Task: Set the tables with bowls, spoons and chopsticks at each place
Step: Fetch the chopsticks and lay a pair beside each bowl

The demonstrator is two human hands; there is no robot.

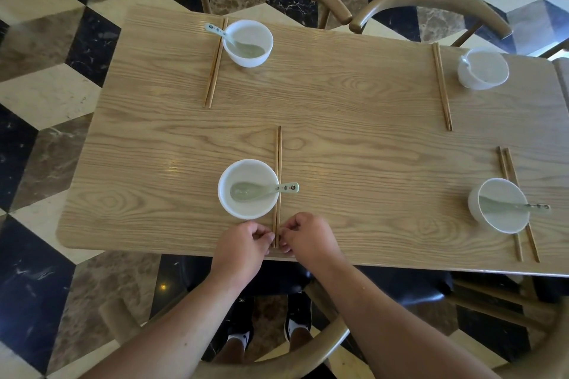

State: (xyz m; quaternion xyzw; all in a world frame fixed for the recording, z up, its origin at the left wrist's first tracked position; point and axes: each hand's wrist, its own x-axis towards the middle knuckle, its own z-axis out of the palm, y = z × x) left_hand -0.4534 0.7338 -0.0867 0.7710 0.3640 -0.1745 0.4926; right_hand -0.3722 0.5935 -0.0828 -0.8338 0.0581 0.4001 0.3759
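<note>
I'm squaring the near-left chopsticks [278, 181] on the counter [354, 120], just right of the bowl [248, 188] holding its spoon [261, 189]. My left hand [243, 243] and right hand [308, 235] each pinch the near ends, fingers curled closed. All four places look set; next, I'd let go without nudging the pair.

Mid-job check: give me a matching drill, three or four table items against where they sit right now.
Items:
1. near-left chopsticks
2. far-left spoon
3. far-right bowl
4. near-right chopsticks

Places:
A. beside the table's right end, near a chair back
B. pinched at the near end by both hands' fingers
C. partly under a bowl
D. handle over a bowl rim

Pairs: 1-B, 2-D, 3-A, 4-C
</note>
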